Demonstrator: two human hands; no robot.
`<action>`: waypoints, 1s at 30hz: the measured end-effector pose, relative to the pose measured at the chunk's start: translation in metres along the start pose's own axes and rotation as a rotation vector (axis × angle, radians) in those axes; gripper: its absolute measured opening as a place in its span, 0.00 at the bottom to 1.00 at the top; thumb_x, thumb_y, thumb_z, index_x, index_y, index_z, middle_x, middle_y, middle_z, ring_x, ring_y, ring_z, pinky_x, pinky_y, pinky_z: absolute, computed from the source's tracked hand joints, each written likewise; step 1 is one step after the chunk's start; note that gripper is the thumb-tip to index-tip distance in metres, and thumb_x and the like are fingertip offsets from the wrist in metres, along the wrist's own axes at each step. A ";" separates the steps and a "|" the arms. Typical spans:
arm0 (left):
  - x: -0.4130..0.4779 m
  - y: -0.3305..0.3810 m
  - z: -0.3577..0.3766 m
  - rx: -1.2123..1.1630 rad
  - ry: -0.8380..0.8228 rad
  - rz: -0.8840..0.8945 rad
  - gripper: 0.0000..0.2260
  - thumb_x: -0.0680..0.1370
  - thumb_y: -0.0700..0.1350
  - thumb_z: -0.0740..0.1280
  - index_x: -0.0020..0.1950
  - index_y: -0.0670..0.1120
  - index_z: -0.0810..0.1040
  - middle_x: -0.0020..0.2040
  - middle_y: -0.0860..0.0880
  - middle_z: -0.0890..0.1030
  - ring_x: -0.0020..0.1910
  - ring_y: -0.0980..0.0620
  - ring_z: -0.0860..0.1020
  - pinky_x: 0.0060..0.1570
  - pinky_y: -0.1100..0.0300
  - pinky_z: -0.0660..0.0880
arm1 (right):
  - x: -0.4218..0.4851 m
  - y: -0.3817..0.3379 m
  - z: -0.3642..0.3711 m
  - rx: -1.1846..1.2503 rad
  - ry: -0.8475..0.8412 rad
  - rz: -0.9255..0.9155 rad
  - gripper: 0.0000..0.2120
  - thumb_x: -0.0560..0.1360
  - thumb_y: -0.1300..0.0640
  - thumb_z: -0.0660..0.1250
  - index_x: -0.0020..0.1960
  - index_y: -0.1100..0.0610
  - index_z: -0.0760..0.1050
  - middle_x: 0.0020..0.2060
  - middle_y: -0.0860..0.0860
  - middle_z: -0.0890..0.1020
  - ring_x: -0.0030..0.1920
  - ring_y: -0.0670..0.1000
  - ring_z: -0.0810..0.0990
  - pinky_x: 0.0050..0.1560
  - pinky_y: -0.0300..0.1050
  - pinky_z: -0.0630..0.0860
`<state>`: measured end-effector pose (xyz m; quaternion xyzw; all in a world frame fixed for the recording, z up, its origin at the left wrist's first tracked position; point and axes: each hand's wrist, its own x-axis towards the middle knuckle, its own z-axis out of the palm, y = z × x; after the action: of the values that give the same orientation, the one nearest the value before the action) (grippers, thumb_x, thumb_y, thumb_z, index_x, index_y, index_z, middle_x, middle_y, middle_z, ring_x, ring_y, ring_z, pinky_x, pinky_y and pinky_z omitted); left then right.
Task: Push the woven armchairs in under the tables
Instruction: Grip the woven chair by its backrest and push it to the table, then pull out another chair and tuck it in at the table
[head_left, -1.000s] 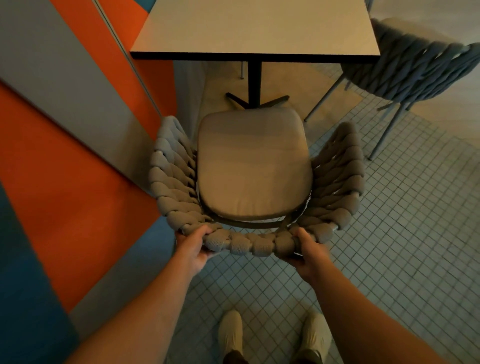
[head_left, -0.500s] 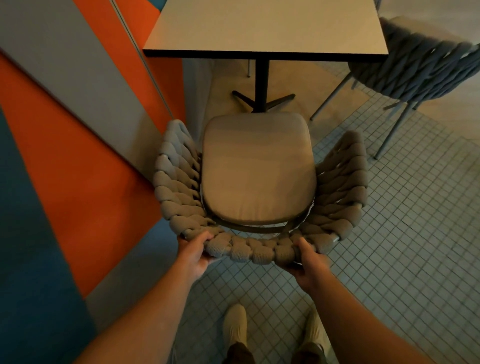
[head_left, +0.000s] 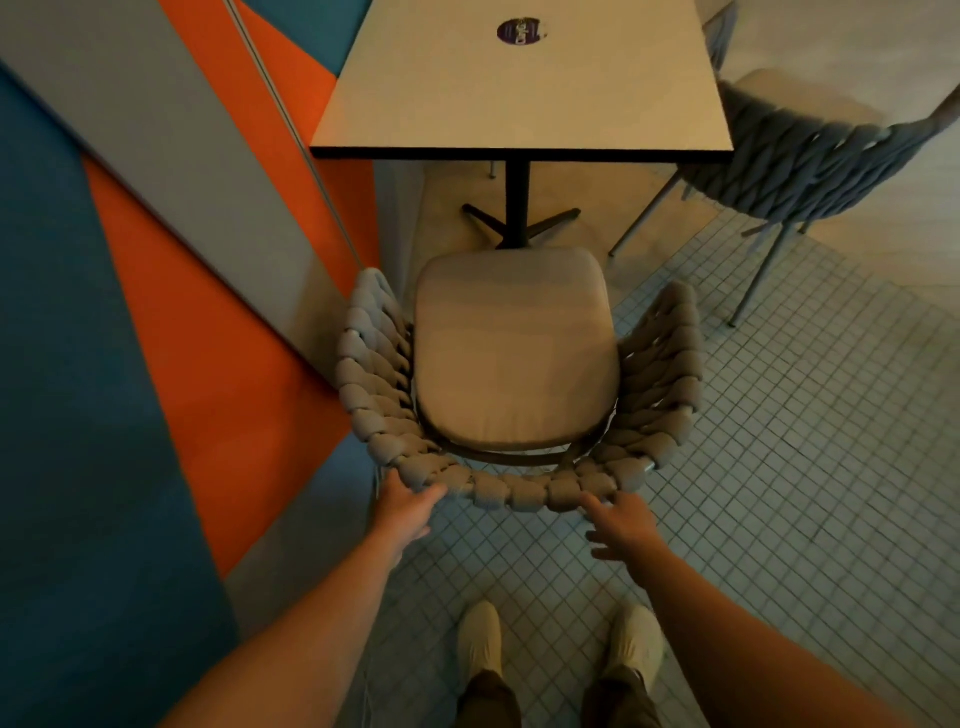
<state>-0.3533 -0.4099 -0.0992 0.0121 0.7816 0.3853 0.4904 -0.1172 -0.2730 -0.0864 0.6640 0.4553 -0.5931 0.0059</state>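
Observation:
A grey woven armchair (head_left: 514, 491) with a beige seat cushion (head_left: 511, 353) stands in front of me, facing a square table (head_left: 524, 93) on a black pedestal. The cushion's front edge sits short of the table's near edge. My left hand (head_left: 408, 506) rests against the left of the woven backrest rim with its fingers loose. My right hand (head_left: 621, 525) hovers just behind the rim, fingers spread, holding nothing. A second woven armchair (head_left: 789, 156) stands at the table's right side, partly under it.
A wall with orange, blue and grey panels (head_left: 156, 312) runs close along the chair's left. The floor is small pale tiles (head_left: 805, 467). My two shoes (head_left: 480, 639) stand behind the chair. A round purple sticker (head_left: 521, 29) lies on the tabletop.
Both hands have let go of the backrest rim; the right one has come clear off it. The chair sits farther from me, and more of the tabletop shows.

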 end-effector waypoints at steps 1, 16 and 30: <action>-0.009 0.004 0.000 0.073 -0.010 0.014 0.34 0.77 0.48 0.72 0.79 0.49 0.60 0.70 0.49 0.72 0.67 0.43 0.75 0.51 0.50 0.80 | -0.007 -0.003 -0.003 -0.116 0.013 -0.049 0.14 0.78 0.51 0.68 0.59 0.59 0.74 0.51 0.59 0.80 0.51 0.60 0.82 0.53 0.61 0.82; -0.119 0.017 0.018 0.941 -0.398 0.185 0.27 0.81 0.48 0.68 0.78 0.44 0.66 0.74 0.42 0.72 0.72 0.45 0.72 0.70 0.51 0.71 | -0.100 -0.018 -0.036 -0.938 -0.182 -0.348 0.27 0.78 0.43 0.65 0.71 0.58 0.72 0.69 0.56 0.75 0.67 0.55 0.74 0.65 0.48 0.71; -0.105 0.048 0.038 1.096 -0.520 0.320 0.23 0.80 0.47 0.68 0.75 0.46 0.70 0.70 0.42 0.75 0.68 0.44 0.75 0.68 0.48 0.73 | -0.119 -0.005 -0.051 -0.826 -0.050 -0.273 0.24 0.79 0.45 0.65 0.70 0.56 0.72 0.65 0.54 0.77 0.64 0.53 0.76 0.65 0.49 0.73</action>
<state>-0.2865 -0.3959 0.0017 0.4720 0.7092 -0.0182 0.5233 -0.0664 -0.3131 0.0264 0.5251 0.7375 -0.3727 0.2037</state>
